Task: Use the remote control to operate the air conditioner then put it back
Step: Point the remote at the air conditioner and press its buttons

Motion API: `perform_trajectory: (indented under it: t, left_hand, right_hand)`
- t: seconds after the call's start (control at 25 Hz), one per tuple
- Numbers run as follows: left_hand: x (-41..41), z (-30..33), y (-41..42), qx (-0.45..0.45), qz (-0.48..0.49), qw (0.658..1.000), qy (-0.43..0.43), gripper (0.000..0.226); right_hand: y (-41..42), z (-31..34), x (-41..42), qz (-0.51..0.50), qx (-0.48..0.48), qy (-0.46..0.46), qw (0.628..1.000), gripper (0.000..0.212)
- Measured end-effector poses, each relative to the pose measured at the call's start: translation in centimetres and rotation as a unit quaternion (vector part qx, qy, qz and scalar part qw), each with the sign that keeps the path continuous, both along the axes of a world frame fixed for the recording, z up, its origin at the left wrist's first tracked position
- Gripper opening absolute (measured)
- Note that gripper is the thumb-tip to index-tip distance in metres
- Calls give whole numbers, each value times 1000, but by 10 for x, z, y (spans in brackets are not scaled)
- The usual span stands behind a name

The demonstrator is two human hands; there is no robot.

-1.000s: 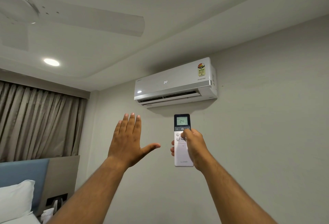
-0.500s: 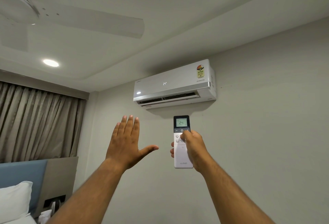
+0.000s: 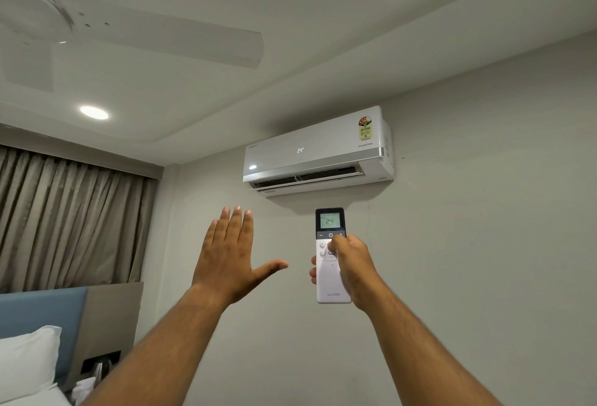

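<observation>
A white split air conditioner (image 3: 318, 150) hangs high on the wall, its front display reading 24 and its lower flap open. My right hand (image 3: 350, 268) grips a white remote control (image 3: 331, 279) upright just below the unit, thumb resting on the buttons under the lit screen, which shows 24. My left hand (image 3: 231, 255) is raised to the left of the remote, palm facing away, fingers together and thumb spread, holding nothing.
A white ceiling fan (image 3: 135, 34) spans the upper left beside a round ceiling light (image 3: 94, 112). Beige curtains (image 3: 71, 221) cover the left wall. Below them are a blue headboard (image 3: 38, 312), a white pillow (image 3: 27, 360) and a wall socket (image 3: 100, 362).
Both hands and the remote stay almost where they were. The view has drifted slightly, so the air conditioner sits a little lower in the frame.
</observation>
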State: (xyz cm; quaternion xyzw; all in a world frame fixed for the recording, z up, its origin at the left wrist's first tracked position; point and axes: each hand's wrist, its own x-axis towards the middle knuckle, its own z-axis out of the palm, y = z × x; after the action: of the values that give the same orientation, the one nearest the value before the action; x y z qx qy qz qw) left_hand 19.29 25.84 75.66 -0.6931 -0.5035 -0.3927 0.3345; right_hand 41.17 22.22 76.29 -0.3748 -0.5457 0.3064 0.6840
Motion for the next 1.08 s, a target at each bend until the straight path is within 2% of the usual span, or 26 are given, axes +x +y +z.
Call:
perform_trajectory:
  t: [1.08]
  left_hand:
    - [2,4,-5,28,31,999,-10,123]
  right_hand:
    - [-7,7,2,0,5,-4,1000,16]
